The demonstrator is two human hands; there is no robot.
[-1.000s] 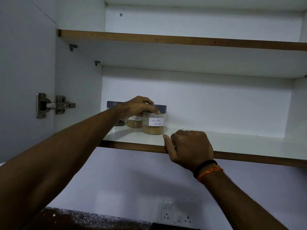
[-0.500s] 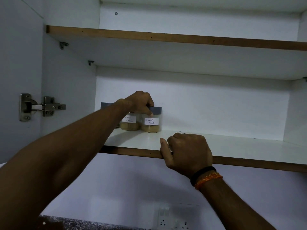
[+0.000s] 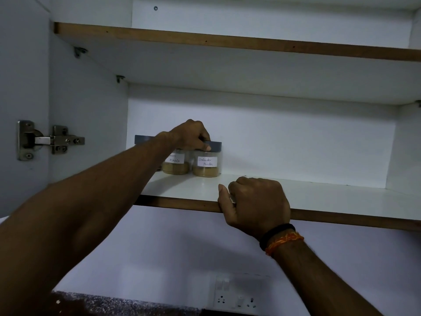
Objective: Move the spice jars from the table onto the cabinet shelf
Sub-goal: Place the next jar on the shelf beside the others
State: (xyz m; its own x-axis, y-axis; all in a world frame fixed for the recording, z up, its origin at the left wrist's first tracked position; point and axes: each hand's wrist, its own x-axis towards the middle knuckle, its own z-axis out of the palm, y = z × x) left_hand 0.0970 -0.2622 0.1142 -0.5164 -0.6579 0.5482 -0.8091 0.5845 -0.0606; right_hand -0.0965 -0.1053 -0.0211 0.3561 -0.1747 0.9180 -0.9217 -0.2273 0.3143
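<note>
Two clear spice jars with grey lids stand side by side at the back left of the lower cabinet shelf [image 3: 319,195]. One is labelled Coriander Powder [image 3: 206,166], the other Garam Masala [image 3: 176,164]. My left hand [image 3: 193,135] reaches over them and grips the lid of the coriander powder jar, thumb on its front rim. A third grey lid [image 3: 143,139] shows further left, its jar hidden behind my forearm. My right hand [image 3: 257,204] curls around the shelf's wooden front edge, thumb against the edge.
An upper shelf [image 3: 227,42] runs overhead. The open cabinet door with a metal hinge [image 3: 45,140] is at the left. Below, a wall socket plate [image 3: 237,297] sits above a dark speckled counter [image 3: 114,304].
My left hand has slid the coriander powder jar back along the shelf until it stands level with the garam masala jar. My right hand has stayed on the shelf edge.
</note>
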